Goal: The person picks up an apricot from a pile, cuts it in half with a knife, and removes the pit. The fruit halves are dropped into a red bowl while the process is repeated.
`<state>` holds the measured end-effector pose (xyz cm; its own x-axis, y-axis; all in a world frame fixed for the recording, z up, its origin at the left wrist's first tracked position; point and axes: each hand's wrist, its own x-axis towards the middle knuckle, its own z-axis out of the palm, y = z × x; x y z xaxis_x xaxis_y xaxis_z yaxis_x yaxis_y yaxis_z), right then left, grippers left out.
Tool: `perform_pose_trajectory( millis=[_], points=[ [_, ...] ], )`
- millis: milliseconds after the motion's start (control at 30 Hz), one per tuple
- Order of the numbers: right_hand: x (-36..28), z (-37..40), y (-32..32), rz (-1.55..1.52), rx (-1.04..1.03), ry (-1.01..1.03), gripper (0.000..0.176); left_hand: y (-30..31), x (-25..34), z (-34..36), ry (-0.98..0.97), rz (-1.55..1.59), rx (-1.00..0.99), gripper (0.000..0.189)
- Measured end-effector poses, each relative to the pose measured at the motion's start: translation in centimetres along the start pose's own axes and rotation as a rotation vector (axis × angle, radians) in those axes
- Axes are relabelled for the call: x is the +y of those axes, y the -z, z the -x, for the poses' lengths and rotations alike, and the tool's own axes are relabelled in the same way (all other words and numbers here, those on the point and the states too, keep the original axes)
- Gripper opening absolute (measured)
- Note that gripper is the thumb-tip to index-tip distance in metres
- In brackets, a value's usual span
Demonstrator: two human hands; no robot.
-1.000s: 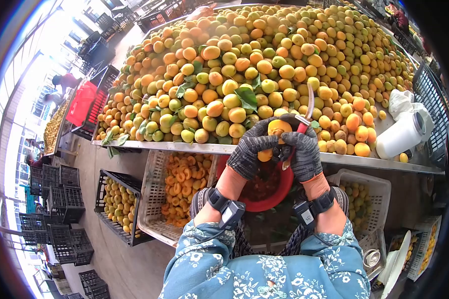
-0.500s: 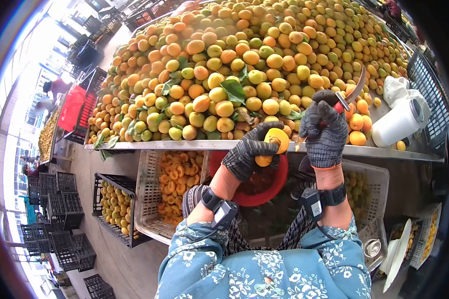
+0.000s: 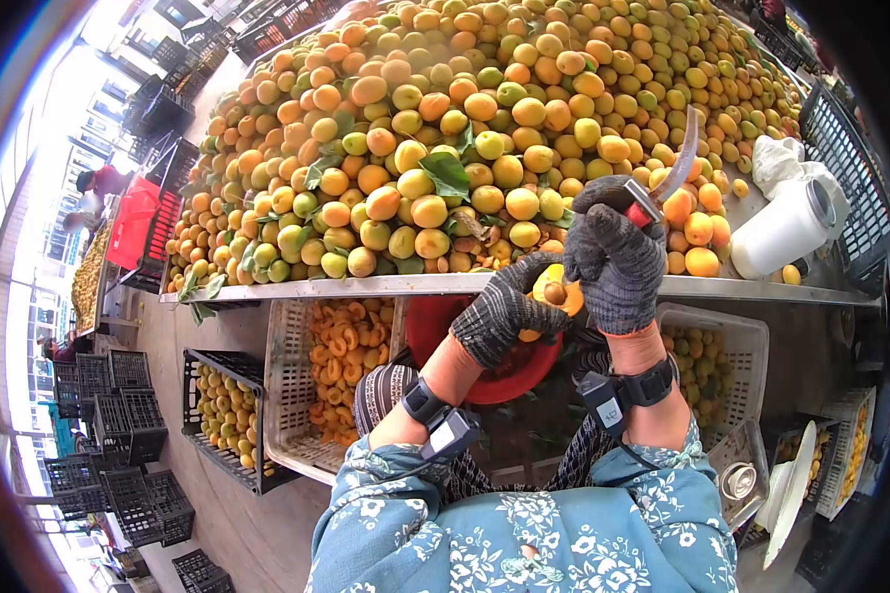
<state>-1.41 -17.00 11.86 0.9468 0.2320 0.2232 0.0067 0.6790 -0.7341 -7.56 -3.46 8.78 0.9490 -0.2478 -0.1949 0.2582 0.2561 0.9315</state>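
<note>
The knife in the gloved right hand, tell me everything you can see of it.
The knife has a short curved blade of dull grey metal that narrows to a point, and a red handle, of which only a bit shows. The right hand, in a dark knitted glove, is clenched round the handle and hides the rest. The blade stands up, leaning right, in front of the apricot pile, apart from the split apricot that the left hand holds. Only the glove touches it.
</note>
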Motion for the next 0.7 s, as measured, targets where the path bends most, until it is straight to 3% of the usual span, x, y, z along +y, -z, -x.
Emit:
perform_pose_trajectory(
  millis=[367,567,633,700],
  points=[
    [1.5,0.7,-0.7,0.24,-0.039,-0.033,0.016,1.0,-1.6,-0.2,-0.041,-0.169,0.044,0.05],
    [3.2,-0.3,1.1,-0.064,0.048,-0.112,0.017,1.7,-2.7,-0.5,-0.007,-0.188,0.08,0.051],
    [3.9,-0.4,1.6,-0.02,0.054,-0.095,0.013,1.8,-2.7,-0.6,-0.006,-0.253,0.097,0.051],
    [4.7,-0.5,2.3,-0.145,0.13,-0.2,0.021,1.6,-2.5,-0.9,-0.214,-0.508,0.143,0.052]
  ],
)
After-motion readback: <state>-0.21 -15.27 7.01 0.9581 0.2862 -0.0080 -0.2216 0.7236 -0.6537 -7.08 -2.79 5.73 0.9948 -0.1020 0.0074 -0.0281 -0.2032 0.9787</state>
